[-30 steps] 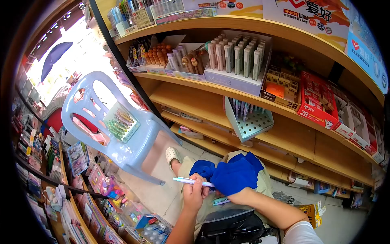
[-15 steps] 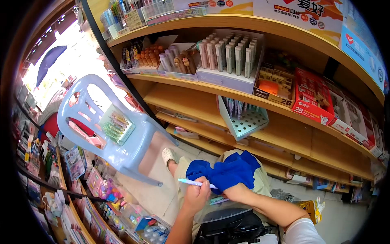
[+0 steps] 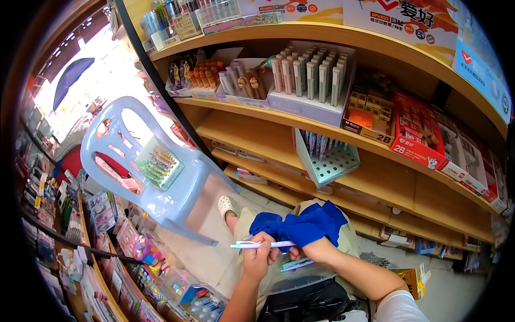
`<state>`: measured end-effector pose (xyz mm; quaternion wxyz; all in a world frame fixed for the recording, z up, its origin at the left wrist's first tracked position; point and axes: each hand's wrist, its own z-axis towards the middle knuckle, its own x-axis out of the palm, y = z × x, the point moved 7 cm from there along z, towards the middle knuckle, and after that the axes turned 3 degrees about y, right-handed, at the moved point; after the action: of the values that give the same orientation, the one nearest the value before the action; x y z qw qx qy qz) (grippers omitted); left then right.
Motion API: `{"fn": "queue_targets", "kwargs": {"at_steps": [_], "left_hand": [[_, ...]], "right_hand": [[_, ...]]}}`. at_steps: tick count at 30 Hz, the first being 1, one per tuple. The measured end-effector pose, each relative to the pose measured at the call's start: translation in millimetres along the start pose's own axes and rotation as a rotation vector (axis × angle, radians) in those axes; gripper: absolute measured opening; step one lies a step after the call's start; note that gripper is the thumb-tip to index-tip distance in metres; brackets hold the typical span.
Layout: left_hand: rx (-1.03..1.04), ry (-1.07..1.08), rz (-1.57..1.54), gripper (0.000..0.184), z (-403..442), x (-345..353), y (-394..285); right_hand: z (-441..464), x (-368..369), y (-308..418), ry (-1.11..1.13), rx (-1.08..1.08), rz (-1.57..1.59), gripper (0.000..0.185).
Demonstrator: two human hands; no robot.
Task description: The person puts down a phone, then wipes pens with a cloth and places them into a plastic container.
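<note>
My left hand [image 3: 258, 257] pinches a pale lilac pen [image 3: 279, 244], which lies nearly level and points left. At the pen's right end, my right hand [image 3: 317, 250] is closed on a blue cloth [image 3: 300, 225] draped across my lap; its fingertips are partly hidden. Just below the hands, several teal and lilac pens [image 3: 296, 264] rest in a clear plastic tray [image 3: 300, 284] on my lap.
A light blue plastic chair [image 3: 161, 198] at the left carries a box of pens [image 3: 160, 163]. Ahead, a wooden shelf [image 3: 375, 137] bears pen displays and red eraser boxes [image 3: 418, 131]. A perforated pen holder [image 3: 328, 161] stands on a lower board. A yellow box [image 3: 413, 282] sits right on the floor.
The pen has turned to lie more level, and its tip end has come clear of the cloth. The view has shifted slightly, with everything a little to the right.
</note>
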<state>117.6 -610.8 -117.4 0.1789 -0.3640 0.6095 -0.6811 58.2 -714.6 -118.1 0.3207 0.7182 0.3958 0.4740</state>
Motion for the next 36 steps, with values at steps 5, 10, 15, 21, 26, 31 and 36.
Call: {"fn": "queue_targets", "kwargs": {"at_steps": [5, 10, 15, 21, 26, 31, 36], "left_hand": [[-0.075, -0.065, -0.107, 0.021, 2, -2, 1], [-0.084, -0.008, -0.010, 0.022, 4, 7, 4], [-0.032, 0.091, 0.127, 0.024, 4, 17, 2], [0.022, 0.023, 0.073, 0.030, -1, 13, -7], [0.112, -0.044, -0.273, 0.034, 0, -6, -14], [0.133, -0.042, -0.368, 0.034, 0, -9, -17], [0.156, -0.092, -0.397, 0.036, 2, -12, -23]], "right_hand": [[-42, 47, 89, -0.085, -0.920, -1.235, 0.010], [-39, 43, 78, -0.102, -0.971, -1.207, 0.009], [-26, 26, 55, -0.146, -1.029, -1.279, 0.008], [-1, -5, 3, 0.022, -0.087, -0.274, 0.027], [-5, 4, -1, 0.099, 0.115, 0.136, 0.049], [-5, 7, -15, 0.228, 0.137, 0.298, 0.045], [-23, 2, -48, 0.125, 0.375, 0.510, 0.037]]}}
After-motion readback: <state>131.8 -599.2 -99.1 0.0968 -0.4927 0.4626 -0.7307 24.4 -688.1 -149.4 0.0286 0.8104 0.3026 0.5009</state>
